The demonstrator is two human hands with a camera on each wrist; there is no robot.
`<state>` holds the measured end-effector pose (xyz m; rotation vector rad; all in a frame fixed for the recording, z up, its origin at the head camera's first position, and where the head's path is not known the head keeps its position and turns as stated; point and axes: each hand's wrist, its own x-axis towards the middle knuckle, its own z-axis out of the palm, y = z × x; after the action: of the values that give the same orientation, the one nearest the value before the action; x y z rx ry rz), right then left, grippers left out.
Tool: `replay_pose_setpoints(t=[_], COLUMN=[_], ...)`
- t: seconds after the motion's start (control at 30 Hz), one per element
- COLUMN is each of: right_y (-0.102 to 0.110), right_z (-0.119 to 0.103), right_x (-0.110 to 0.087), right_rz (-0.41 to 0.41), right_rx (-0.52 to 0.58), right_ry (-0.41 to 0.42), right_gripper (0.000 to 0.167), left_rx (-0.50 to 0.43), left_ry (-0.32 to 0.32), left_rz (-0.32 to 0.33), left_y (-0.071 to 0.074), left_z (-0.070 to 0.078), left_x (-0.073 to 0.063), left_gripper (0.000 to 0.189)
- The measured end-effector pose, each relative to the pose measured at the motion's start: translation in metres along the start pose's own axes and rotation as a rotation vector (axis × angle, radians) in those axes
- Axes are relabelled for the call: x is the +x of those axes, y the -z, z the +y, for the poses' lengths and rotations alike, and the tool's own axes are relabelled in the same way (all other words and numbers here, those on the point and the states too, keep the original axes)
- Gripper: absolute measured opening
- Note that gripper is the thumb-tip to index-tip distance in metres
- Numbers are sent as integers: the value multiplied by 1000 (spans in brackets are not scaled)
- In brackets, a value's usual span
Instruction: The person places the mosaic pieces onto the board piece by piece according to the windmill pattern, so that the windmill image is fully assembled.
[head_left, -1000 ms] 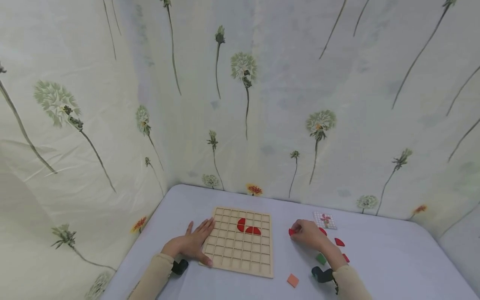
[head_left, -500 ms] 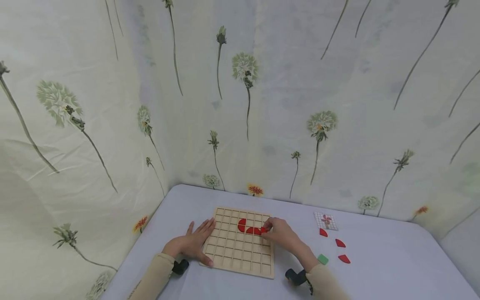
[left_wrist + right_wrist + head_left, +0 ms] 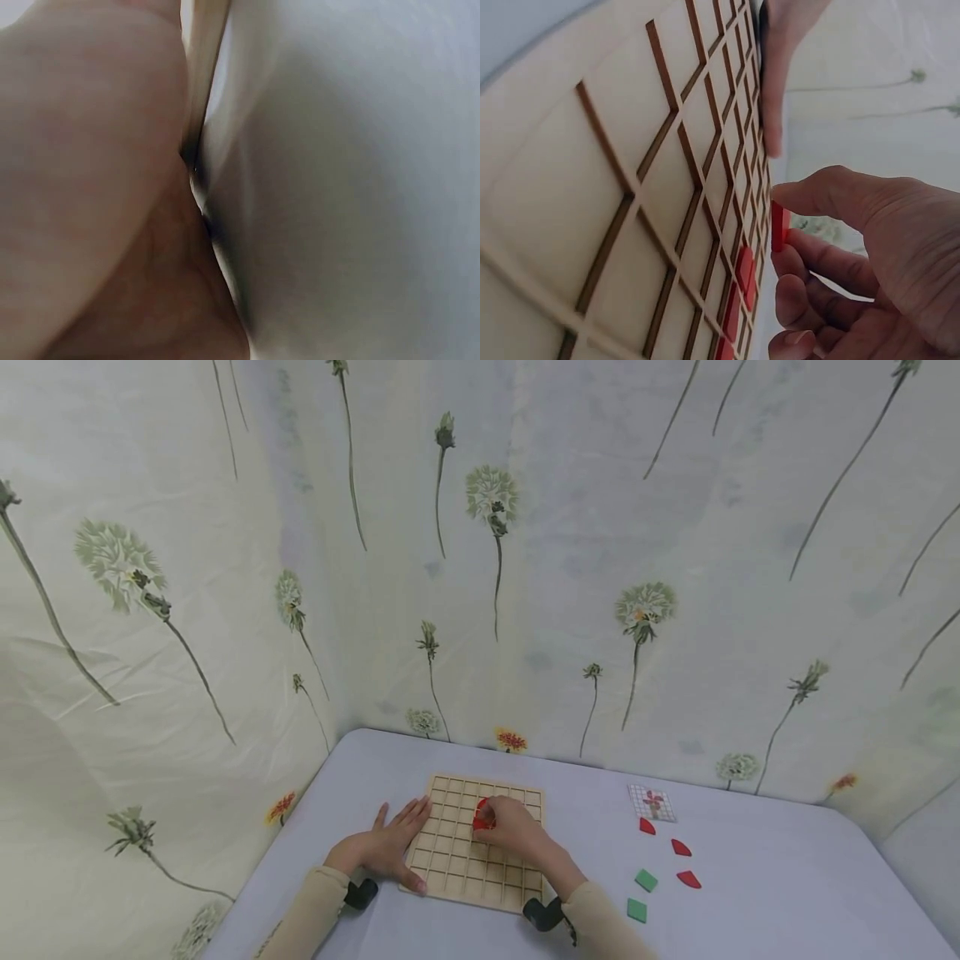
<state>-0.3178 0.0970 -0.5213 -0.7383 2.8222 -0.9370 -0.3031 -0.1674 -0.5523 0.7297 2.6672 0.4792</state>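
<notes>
While the dark lettering (image 3: 270,938) on the left beige fabric sleeve (image 3: 306,906) is too small to read, the right hand (image 3: 516,828) pinches a flat red piece (image 3: 778,226) over the square pale-wood grid board (image 3: 450,862), farther left than a moment earlier; the left hand (image 3: 388,846) rests straight-fingered on the board's left edge.

The pale tan, square wooden board (image 3: 457,860) is patterned with a grid of tan and brown lines; the flat quarter-circle pieces (image 3: 681,847) are solid bright red and the flat square tiles (image 3: 637,910) solid green. The small white square card (image 3: 652,803) bears a fine grid and a pinkish-red flower. The smooth tabletop (image 3: 787,877) is pale lavender, the off-white cloth backdrop (image 3: 562,527) is printed with green dandelion heads, dark stems and orange-red blooms, and the fabric sleeves (image 3: 307,914) are beige.
</notes>
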Motion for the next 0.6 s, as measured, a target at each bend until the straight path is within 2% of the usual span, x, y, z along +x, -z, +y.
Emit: replay_pose_setpoints(t=[0.27, 0.6], right_y=[-15, -25], right_z=[-9, -7], right_x=[8, 11], right_rz=[-22, -23], right_rx=[-16, -14], right_ry=[-4, -11], right_gripper=[18, 18], left_rx=[-4, 18], left_ry=[-2, -15], left_rz=[-3, -2], left_y=[1, 1], left_z=[2, 2], left_x=[-2, -3], left_gripper=[134, 135])
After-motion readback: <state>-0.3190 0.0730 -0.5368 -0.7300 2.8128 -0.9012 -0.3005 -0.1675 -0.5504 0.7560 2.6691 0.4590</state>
